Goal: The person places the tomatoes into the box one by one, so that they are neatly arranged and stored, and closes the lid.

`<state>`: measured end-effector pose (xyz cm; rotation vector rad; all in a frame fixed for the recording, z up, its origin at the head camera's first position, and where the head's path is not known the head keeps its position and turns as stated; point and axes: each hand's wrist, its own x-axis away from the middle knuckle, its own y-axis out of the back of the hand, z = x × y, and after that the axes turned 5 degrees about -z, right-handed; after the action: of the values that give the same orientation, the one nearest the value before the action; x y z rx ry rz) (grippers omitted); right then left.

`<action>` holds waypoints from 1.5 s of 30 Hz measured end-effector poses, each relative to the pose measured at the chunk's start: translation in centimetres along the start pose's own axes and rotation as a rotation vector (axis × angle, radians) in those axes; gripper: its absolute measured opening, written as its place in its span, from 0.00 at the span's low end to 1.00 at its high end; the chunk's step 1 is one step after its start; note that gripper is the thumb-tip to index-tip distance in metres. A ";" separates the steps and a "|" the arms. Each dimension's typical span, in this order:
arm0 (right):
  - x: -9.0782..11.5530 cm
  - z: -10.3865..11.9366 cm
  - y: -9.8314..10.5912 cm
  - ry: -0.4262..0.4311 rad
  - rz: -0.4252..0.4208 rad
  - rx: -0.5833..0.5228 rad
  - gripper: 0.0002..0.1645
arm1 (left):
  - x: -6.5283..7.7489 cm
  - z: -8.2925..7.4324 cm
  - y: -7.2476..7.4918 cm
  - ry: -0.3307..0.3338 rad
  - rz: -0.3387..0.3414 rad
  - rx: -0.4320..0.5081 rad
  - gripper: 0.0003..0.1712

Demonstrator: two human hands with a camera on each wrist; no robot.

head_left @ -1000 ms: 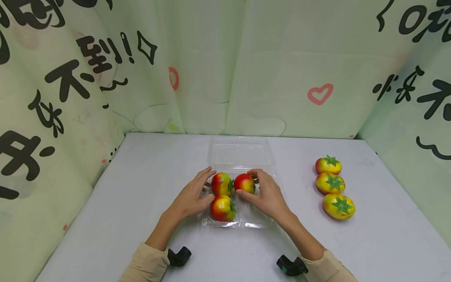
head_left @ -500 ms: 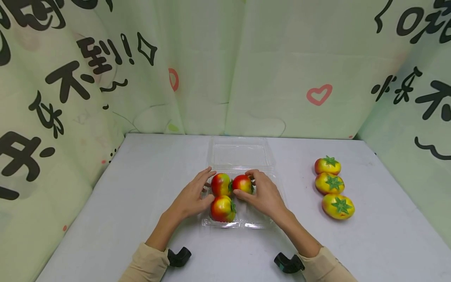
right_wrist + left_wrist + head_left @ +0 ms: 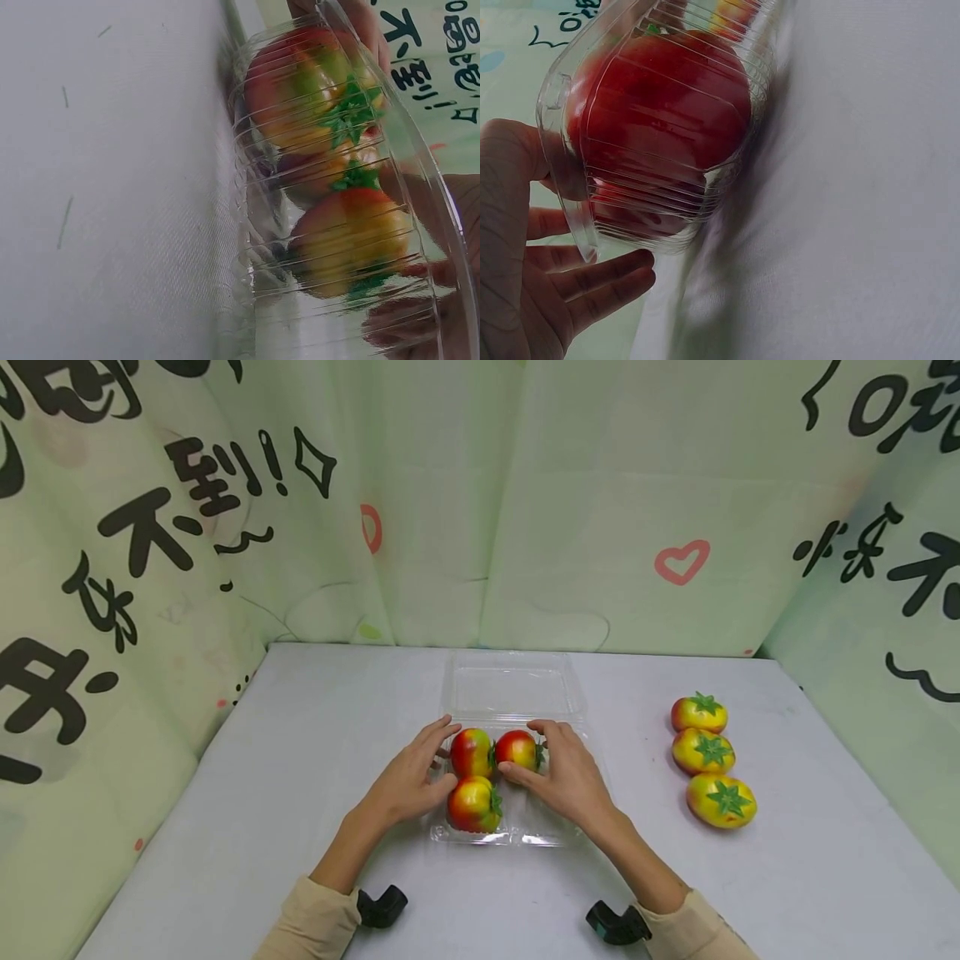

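A clear plastic clamshell box (image 3: 543,814) lies with its lid (image 3: 513,685) folded back. Three red-yellow tomatoes with green leafy tops are in its base. My right hand (image 3: 562,777) holds the far right tomato (image 3: 516,749) between thumb and fingers, above the box floor or on it; I cannot tell which. Beside it sits the far left tomato (image 3: 471,753), with the near left tomato (image 3: 475,804) in front. My left hand (image 3: 408,781) rests at the box's left rim, thumb over the edge by the near tomato (image 3: 660,97), fingers spread outside.
Three more tomatoes stand in a column at the right: a far one (image 3: 699,712), a middle one (image 3: 703,750) and a near one (image 3: 722,799). The white table (image 3: 322,693) is bordered by printed green curtains (image 3: 585,527) behind and at both sides.
My right hand has shifted slightly left with its tomato, bringing it closer to the far left one. My left hand has stayed at the box rim.
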<state>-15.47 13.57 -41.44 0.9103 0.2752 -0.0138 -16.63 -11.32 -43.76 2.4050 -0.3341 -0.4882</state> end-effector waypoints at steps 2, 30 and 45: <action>0.2 0.0 0.2 0.001 -0.004 0.009 0.45 | 0.0 0.0 0.0 0.000 0.002 -0.001 0.40; 2.5 -2.0 3.0 0.084 -0.132 -0.042 0.35 | -0.1 -0.2 0.1 0.015 0.017 -0.005 0.39; 3.3 -3.5 4.2 0.075 -0.169 -0.013 0.33 | -0.1 0.0 0.0 0.014 0.013 -0.014 0.39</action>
<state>-12.51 19.27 -41.02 0.8736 0.4211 -0.1335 -16.69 -11.25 -43.74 2.3901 -0.3386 -0.4670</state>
